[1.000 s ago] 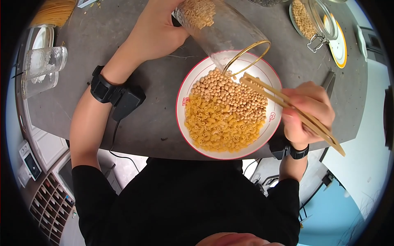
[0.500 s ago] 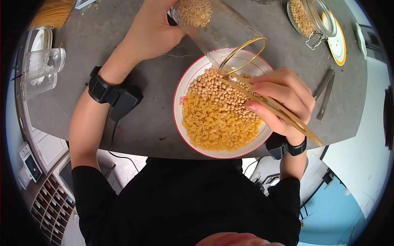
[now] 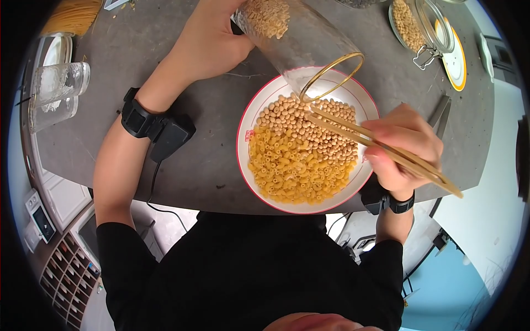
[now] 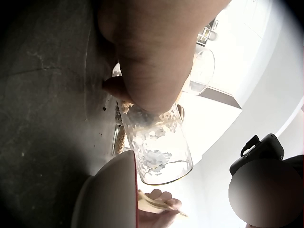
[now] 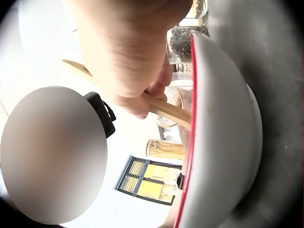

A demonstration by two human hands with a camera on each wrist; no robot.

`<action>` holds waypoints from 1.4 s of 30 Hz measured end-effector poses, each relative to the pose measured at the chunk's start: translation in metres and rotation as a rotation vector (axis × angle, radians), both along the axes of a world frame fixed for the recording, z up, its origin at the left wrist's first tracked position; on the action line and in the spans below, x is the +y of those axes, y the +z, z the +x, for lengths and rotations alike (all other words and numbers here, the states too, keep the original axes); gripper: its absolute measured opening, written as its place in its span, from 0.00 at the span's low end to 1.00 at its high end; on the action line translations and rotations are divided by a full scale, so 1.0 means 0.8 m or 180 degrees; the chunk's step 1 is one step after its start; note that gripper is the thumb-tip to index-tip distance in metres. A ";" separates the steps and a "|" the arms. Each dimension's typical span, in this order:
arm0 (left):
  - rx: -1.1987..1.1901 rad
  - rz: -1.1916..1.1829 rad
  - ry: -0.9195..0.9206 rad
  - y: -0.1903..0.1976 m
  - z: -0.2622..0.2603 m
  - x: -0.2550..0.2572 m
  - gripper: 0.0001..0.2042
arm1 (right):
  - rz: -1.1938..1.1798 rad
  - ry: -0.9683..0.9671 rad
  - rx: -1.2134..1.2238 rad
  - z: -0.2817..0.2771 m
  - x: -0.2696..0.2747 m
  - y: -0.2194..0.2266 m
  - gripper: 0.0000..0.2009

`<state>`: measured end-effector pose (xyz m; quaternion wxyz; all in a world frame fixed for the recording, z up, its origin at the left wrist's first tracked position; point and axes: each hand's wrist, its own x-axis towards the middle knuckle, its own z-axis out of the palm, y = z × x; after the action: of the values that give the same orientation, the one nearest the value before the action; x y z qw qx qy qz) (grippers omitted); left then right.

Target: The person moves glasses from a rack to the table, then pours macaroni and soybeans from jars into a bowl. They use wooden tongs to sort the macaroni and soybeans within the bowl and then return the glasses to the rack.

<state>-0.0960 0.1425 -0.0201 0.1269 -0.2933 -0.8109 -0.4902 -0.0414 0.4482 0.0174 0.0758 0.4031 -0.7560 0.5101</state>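
My left hand [image 3: 221,41] grips a clear gold-rimmed glass [image 3: 320,47], tilted so its mouth hangs over the far side of a white, red-rimmed bowl [image 3: 244,165]. Tan grain flakes [image 3: 268,17] lie toward the base of the glass. Inside the bowl, round tan beans [image 3: 287,116] fill the far half and yellow elbow macaroni [image 3: 301,171] the near half. My right hand [image 3: 408,146] holds wooden tongs [image 3: 353,132] between thumb and fingers, their tips over the beans just below the glass's rim. From the right wrist view, the bowl's wall [image 5: 223,118] hides those tips.
At the far right stands a clip-lid jar [image 3: 408,25] of beans beside a yellow-rimmed plate [image 3: 457,63]. A metal utensil [image 3: 440,116] lies behind my right hand. Glasses [image 3: 58,91] and spaghetti [image 3: 72,16] are at the left. A cable [image 3: 152,190] trails from my left wrist device.
The tongs swing left across the beans, then return partway right, with their tips now slightly lower and farther left than a second ago. The tilted glass stays nearly in place.
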 end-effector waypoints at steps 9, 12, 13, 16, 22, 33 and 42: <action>0.0273 0.0027 -0.0051 -0.015 -0.007 -0.002 0.23 | -0.0494 -0.0117 0.0023 -0.002 0.003 -0.014 0.18; 0.0239 0.0027 -0.0035 -0.013 -0.007 -0.004 0.23 | 0.0220 0.0041 0.0086 -0.005 -0.004 -0.002 0.16; 0.0253 0.0015 -0.0047 -0.012 -0.007 -0.005 0.23 | 0.0349 -0.0128 0.0242 -0.005 -0.013 -0.002 0.14; 0.0168 -0.0003 -0.0011 -0.007 -0.002 -0.001 0.22 | 0.0455 0.0068 0.0387 -0.012 -0.015 -0.013 0.15; 0.0262 0.0046 -0.0053 -0.016 -0.007 -0.005 0.22 | 0.0585 -0.0063 0.0455 -0.004 -0.017 -0.007 0.13; 0.0308 0.0033 -0.0080 -0.012 -0.006 -0.004 0.22 | -0.0833 -0.0226 -0.0028 0.000 0.018 -0.013 0.21; 0.0184 0.0086 -0.0065 -0.010 -0.005 -0.002 0.23 | -0.0009 -0.0010 0.0096 -0.005 0.001 0.002 0.18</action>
<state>-0.1001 0.1409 -0.0279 0.1492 -0.3139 -0.7972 -0.4936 -0.0457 0.4490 0.0190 0.0885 0.4095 -0.7547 0.5049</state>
